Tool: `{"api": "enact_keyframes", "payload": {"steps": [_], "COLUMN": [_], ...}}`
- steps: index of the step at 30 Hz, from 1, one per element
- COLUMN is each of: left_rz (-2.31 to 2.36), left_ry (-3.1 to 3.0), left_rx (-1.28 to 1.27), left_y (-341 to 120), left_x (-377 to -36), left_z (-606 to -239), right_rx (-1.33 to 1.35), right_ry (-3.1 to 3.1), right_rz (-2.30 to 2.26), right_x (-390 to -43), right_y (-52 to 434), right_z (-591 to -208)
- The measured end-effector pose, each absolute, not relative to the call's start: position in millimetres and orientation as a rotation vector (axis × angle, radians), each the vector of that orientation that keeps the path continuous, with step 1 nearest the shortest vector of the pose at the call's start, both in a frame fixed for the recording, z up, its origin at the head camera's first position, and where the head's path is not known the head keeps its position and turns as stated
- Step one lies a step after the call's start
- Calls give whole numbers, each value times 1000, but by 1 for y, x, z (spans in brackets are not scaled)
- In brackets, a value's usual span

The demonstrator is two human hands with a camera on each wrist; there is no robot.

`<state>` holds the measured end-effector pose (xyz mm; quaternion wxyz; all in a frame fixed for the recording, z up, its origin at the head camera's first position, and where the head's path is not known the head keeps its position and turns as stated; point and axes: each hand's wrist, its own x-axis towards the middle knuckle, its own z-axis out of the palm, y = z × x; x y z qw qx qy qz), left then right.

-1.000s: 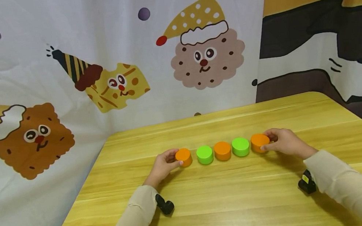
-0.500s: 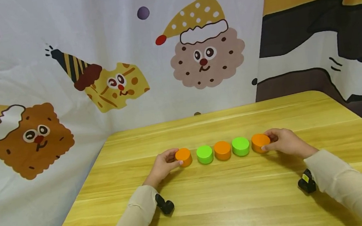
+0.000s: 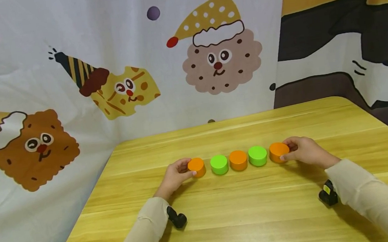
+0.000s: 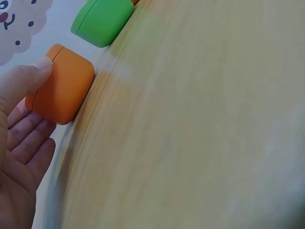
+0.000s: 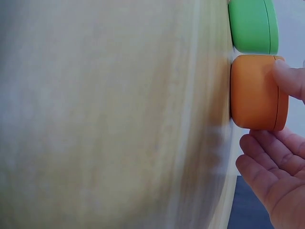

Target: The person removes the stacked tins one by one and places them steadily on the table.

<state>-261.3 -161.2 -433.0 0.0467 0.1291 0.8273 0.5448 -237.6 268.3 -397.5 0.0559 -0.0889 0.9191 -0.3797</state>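
Note:
In the head view, several small round boxes stand in a row on the table, orange and green by turns. My left hand (image 3: 172, 180) grips the leftmost orange round box (image 3: 197, 168), thumb on its near side and fingers behind. A thin seam near the top of that orange box (image 4: 69, 86) shows in the left wrist view. At the right end, my right hand (image 3: 309, 153) holds another orange round box (image 3: 277, 153) between thumb and fingers. Between them stand a green box (image 3: 219, 165), an orange box (image 3: 238, 161) and a second green box (image 3: 257, 156), untouched.
The wooden table (image 3: 239, 211) has its far edge against a white cloth (image 3: 164, 112) printed with cartoon biscuits and cheese. A small black device (image 3: 177, 218) is on the left wrist, another black device (image 3: 328, 193) on the right.

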Motion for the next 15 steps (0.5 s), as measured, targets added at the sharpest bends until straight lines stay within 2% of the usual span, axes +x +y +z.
{"api": "enact_keyframes", "payload": {"steps": [9,15], "left_rz": [1700,1660], "left_ry": [2517,2527], "left_rx": [370,426], "left_y": [-159,-151], "left_x": [-259,-244], "left_z": [-429,-408], "right_rx": [-260,-258], "right_ry": [2781,2781], "right_rz": [-1152,-1148], "right_x": [-237,-237], "right_y": [269,269], "right_z": [-396,-397]}}
